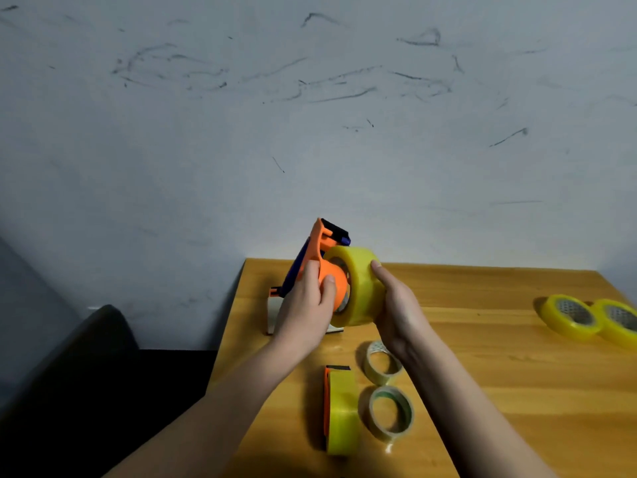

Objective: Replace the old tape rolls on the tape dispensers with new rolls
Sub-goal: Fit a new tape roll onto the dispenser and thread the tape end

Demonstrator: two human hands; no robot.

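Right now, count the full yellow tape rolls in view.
4: one full roll in the right hand at the orange dispenser, one on the near dispenser, two at the table's right edge.

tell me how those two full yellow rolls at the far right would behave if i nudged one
The two yellow rolls seem tilted, leaning together near the table edge, so a nudge would probably topple one flat or set it rolling. Thick tape windings suggest some heft. The glossy surface may be slippery.

The dispenser (pixel 319 267) is orange and dark blue, its tape roll (pixel 358 288) yellow; the table (pixel 499 357) is honey-brown wood; the wall (pixel 310 115) is grey-white with dark scribbles.
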